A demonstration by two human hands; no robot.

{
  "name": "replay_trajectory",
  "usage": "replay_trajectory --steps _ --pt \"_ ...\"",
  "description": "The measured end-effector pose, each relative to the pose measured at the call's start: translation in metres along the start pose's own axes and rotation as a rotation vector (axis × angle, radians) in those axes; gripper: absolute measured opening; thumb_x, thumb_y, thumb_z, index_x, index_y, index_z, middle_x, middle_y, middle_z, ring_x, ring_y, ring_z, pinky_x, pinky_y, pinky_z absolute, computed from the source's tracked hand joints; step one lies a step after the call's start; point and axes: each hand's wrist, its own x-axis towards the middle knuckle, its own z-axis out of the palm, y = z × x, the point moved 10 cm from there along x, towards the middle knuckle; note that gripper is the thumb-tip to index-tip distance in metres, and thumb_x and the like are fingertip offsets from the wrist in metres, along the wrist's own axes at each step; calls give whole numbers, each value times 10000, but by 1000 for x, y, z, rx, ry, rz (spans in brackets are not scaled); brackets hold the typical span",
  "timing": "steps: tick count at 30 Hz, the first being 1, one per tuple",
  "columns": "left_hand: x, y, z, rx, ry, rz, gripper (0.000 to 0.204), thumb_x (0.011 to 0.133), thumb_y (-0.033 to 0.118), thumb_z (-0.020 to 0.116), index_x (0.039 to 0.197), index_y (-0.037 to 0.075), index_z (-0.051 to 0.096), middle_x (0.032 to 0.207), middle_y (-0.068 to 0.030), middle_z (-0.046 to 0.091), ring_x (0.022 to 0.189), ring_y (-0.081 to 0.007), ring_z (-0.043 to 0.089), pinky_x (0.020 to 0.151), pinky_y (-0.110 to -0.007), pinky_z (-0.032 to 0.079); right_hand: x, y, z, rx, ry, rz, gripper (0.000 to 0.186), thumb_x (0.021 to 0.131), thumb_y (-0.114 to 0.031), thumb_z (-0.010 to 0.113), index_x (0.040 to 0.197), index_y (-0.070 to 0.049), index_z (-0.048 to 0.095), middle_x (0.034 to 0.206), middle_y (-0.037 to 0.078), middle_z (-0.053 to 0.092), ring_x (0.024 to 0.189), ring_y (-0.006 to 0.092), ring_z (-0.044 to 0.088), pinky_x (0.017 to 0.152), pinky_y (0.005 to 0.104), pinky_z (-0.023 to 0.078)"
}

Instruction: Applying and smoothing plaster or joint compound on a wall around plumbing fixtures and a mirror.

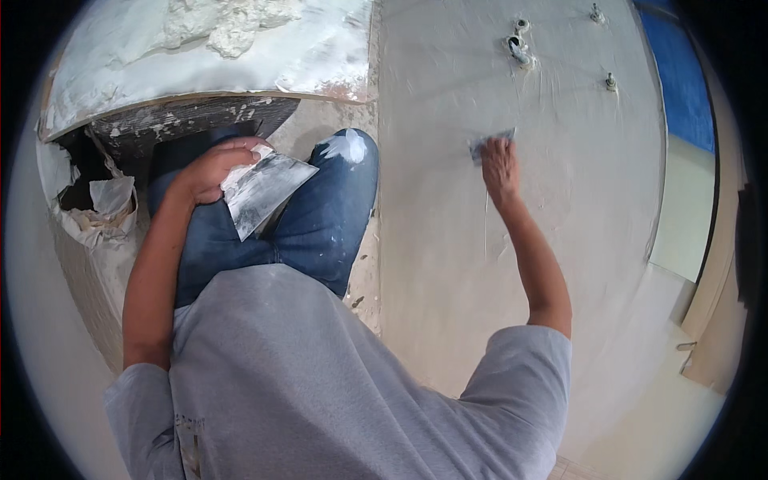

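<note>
My left hand [214,170] is closed around the handle of a wide filling knife [270,190], held over my lap. White plaster smears its metal blade. My right hand [502,172] grips a smaller putty knife [478,150], its blade against the pale plastered wall [440,232]. The handle of that knife is mostly hidden by my fingers. Fine ridges and streaks mark the wall around it. One knee of my jeans [320,216] carries a white smear of plaster.
Pipe outlets [522,52] and small fittings [611,82] stick out of the wall beyond my right hand. A plaster-covered board [320,48] with a lumpy white heap [234,32] lies ahead on the left. Beneath its left end is a torn bag [112,212]. A blue panel [678,80] stands far right.
</note>
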Motion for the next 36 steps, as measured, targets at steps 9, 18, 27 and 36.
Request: replay_trajectory --steps 9,18,27,36 --pt "-6 4 20 46 -107 4 318 978 52 539 1285 -8 599 1126 -71 681 997 -128 673 863 -280 549 -219 -66 -8 254 -254 -166 405 938 -165 541 1331 -86 591 1372 103 523 1292 258 459 1139 451 341" --pt "-4 2 24 -5 -175 -15 326 982 49 534 1297 -8 591 1132 -69 682 1002 -136 674 879 -284 547 -272 -56 -44 342 -497 -164 343 922 -163 551 1237 -59 637 1272 125 576 1222 268 492 1076 459 374" --pt "-2 3 14 -20 -92 -21 366 978 75 553 1336 3 586 1192 -91 680 1048 -166 679 910 -304 548 16 37 -56 94 60 89 297 938 -167 546 1210 -88 636 1230 113 598 1189 273 523 1051 451 375" --pt "1 4 18 27 -110 -6 370 957 100 541 1311 6 593 1190 -91 683 1033 -172 686 914 -310 547 116 22 6 6 -88 192 286 970 -223 535 1211 -128 654 1240 87 595 1221 248 498 1059 434 340"
